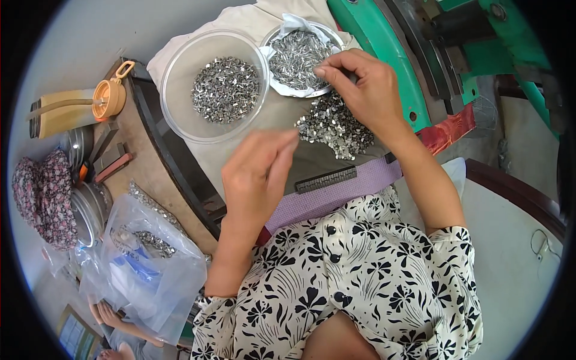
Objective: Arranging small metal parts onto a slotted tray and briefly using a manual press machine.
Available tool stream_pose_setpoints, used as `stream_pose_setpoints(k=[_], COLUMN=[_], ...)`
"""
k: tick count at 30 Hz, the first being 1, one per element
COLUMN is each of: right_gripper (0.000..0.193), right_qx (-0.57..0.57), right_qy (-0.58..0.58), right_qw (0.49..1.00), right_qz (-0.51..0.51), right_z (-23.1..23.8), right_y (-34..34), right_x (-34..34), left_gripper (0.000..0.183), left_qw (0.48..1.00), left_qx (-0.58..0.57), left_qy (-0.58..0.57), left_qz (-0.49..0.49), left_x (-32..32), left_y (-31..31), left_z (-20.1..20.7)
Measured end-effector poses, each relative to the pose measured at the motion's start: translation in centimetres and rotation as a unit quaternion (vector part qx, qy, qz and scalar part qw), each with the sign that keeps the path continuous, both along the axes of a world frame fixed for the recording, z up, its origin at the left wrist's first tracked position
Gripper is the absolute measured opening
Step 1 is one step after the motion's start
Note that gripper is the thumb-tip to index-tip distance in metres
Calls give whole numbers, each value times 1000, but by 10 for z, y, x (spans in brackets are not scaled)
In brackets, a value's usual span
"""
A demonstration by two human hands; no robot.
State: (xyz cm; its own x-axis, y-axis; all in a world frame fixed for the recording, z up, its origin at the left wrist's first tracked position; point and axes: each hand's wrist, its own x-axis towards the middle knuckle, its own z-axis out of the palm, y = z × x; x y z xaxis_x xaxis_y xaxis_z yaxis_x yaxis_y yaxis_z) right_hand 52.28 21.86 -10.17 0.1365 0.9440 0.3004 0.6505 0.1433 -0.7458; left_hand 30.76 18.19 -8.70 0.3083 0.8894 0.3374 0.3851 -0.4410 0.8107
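Note:
My right hand is closed in a pinch at the edge of a dish lined with white plastic. Slim silvery metal pins fill that dish. Whatever the right fingertips hold is too small to make out. My left hand, slightly blurred, has its thumb and fingers pressed together above the beige cloth; its contents are hidden. Between the hands lies a loose pile of small shiny metal pieces. A dark slotted bar rests on a purple woven strip close to my body.
A clear plastic bowl holds many small metal pieces. Green machinery stands right. Left, a wooden table bears an orange-lidded bottle, floral cloth and plastic bag. Another person's hand shows lower left.

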Motion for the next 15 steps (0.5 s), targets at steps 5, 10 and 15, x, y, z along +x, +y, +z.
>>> stream_pose_setpoints(k=[5, 10, 15], right_gripper=[13, 8, 15], right_qx=[4, -97, -47], right_qy=[-77, 102, -21], right_qw=[997, 983, 981], right_qz=[21, 120, 189], right_z=[1, 12, -10], right_y=[0, -49, -83], right_x=[-4, -19, -30], left_gripper=[37, 34, 30], left_qw=[979, 977, 976], left_qx=[-136, -80, -73], left_qy=[99, 161, 180], left_qz=[-112, -117, -95], left_x=[-23, -22, -35], left_y=[-37, -50, -55], left_z=[-13, -24, -28])
